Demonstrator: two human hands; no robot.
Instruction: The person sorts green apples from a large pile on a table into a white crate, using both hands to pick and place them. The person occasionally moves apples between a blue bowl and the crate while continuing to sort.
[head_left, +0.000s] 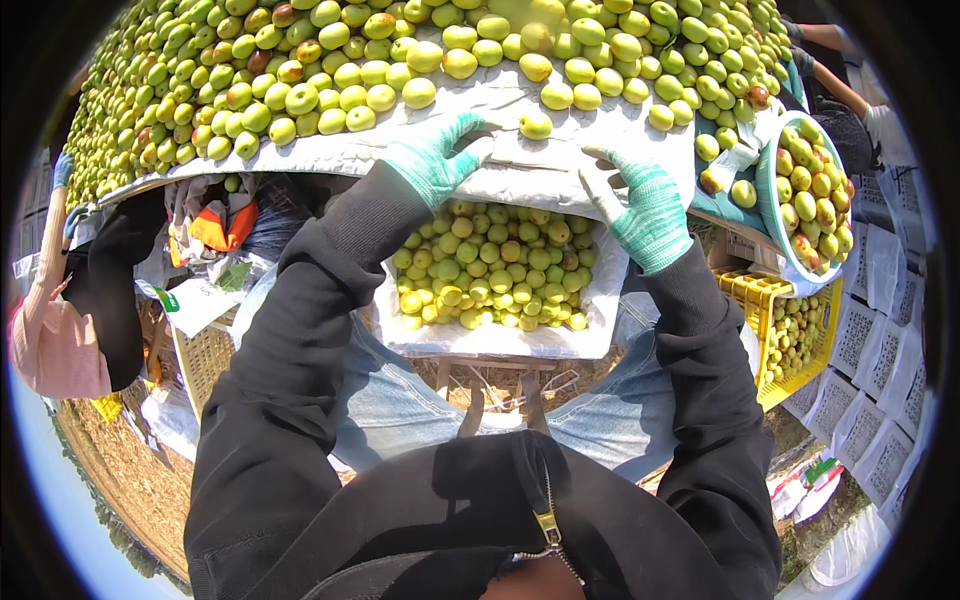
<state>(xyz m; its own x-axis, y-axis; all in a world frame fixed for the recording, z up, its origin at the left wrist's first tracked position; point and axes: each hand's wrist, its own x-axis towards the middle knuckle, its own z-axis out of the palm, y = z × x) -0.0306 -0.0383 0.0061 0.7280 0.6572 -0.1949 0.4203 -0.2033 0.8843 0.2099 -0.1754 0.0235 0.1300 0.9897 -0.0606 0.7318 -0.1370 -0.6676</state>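
Note:
My left hand [440,158], in a green and white knit glove, hovers over or rests on the pale cloth [560,150] at the table's near edge. Its fingers and thumb are apart, with nothing between them. To the right, my right hand [636,205], gloved alike, is spread at the same edge and also holds nothing. One green jujube [535,124] lies on the cloth between the two hands, touched by neither. A large heap of green jujubes [330,70], some with brown patches, covers the table beyond. Below my hands, a white-lined crate [500,343] is filled with more jujubes [490,265].
A light blue tub [775,200] of browner jujubes stands at the right, above a yellow crate [745,290] holding more. Other people work at both sides, including one in a pink sleeve [60,330]. Bags and an orange cloth [222,226] lie under the table at left.

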